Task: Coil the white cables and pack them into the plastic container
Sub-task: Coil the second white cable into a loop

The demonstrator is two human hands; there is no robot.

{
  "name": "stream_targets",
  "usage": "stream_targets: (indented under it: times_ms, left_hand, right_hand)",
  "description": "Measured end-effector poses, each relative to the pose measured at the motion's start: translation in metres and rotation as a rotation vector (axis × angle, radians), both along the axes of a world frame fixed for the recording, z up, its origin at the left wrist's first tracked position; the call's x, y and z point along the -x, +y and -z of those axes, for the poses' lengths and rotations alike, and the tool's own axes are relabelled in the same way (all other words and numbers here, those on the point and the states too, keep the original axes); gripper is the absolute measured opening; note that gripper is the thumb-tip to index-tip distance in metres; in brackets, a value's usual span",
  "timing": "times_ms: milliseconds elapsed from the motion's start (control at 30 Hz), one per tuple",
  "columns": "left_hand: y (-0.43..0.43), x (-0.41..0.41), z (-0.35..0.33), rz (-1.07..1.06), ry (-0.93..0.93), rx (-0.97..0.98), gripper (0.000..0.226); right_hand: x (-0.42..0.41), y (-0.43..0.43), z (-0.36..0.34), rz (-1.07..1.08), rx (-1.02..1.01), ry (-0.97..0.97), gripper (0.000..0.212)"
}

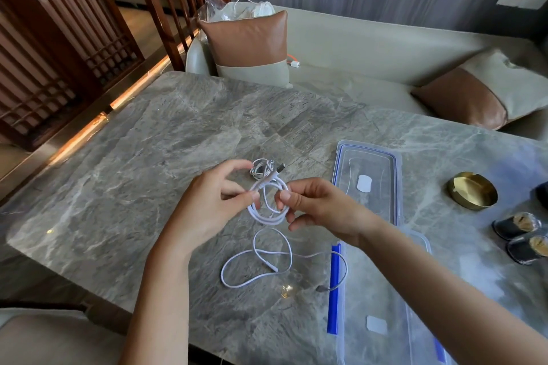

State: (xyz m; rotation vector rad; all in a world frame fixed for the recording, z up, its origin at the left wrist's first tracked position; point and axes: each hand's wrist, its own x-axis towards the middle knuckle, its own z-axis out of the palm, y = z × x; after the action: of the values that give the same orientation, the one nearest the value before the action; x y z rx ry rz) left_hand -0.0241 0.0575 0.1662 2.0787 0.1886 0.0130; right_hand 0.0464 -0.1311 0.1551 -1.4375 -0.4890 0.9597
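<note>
Above the table's middle, both hands hold a white cable (268,204) wound into a small coil. My left hand (213,201) pinches the coil's left side and my right hand (317,204) grips its right side. A second white cable (258,264) lies in loose loops on the marble table (148,157) just below the hands, its plug end reaching the clear plastic container (373,314) at the lower right. A small tangled cable bundle (262,169) rests behind the hands. The container's clear lid (367,181) with a blue seal lies flat to the right.
A brass ashtray (473,194) and two dark round jars (522,234) stand at the table's right edge. Behind the table runs a bench with two brown-and-cream cushions (252,47), and a plastic bag of white cables (237,9) sits behind the left one. A chair (44,338) stands at lower left.
</note>
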Motion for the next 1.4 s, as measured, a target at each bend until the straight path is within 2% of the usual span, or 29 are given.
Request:
stream_targets:
  times_ms: [67, 133, 200, 267, 333, 400, 600, 767, 933, 1000, 1067, 1200, 1300, 1400]
  left_hand:
    - [0.0, 0.0, 0.0, 0.058, 0.008, 0.001, 0.066]
    - [-0.001, -0.003, -0.002, 0.134, 0.005, -0.007, 0.075]
    - [-0.003, -0.007, -0.004, 0.177, -0.001, -0.061, 0.061]
    - [-0.005, -0.01, -0.003, 0.161, -0.037, -0.165, 0.035]
    - [-0.008, -0.011, 0.001, 0.088, -0.108, -0.236, 0.019]
    - [-0.014, -0.013, 0.004, 0.032, -0.171, -0.226, 0.01]
    - [-0.018, -0.018, 0.009, 0.016, -0.1, 0.049, 0.011]
    - [-0.016, -0.015, 0.007, 0.02, 0.008, 0.511, 0.02]
    - [-0.02, -0.017, 0.007, -0.123, -0.007, 0.683, 0.016]
    - [-0.023, -0.017, 0.008, -0.192, -0.052, 0.759, 0.015]
    - [-0.025, -0.016, 0.009, -0.24, -0.09, 0.787, 0.017]
    - [-0.026, -0.016, 0.008, -0.239, -0.112, 0.774, 0.017]
    - [-0.025, -0.016, 0.009, -0.214, -0.115, 0.753, 0.017]
    - [-0.028, -0.014, 0.013, -0.18, -0.072, 0.68, 0.016]
  right_hand:
    - [-0.006, -0.004, -0.004, -0.07, 0.009, 0.012, 0.019]
    - [-0.012, -0.006, -0.01, -0.148, 0.024, 0.001, 0.018]
    - [-0.018, -0.009, -0.017, -0.225, 0.042, -0.032, 0.016]
    - [-0.022, -0.013, -0.021, -0.255, 0.053, -0.062, 0.012]
    - [-0.026, -0.016, -0.023, -0.215, 0.044, -0.083, 0.01]
    - [-0.028, -0.017, -0.023, -0.138, 0.028, -0.108, 0.009]
    - [-0.026, -0.015, -0.013, 0.025, -0.061, -0.14, 0.012]
    - [-0.024, -0.009, -0.003, 0.097, -0.154, -0.104, 0.013]
    - [-0.021, 0.002, 0.0, 0.316, -0.224, -0.038, 0.012]
    - [-0.016, 0.002, 0.0, 0.43, -0.29, -0.019, 0.02]
    - [-0.007, -0.003, 0.002, 0.394, -0.278, 0.025, 0.039]
    - [0.012, -0.004, 0.011, 0.031, 0.022, 0.244, 0.066]
    - [0.018, 0.001, 0.021, 0.099, 0.01, 0.305, 0.055]
    - [0.02, 0.003, 0.025, 0.359, -0.156, 0.306, 0.035]
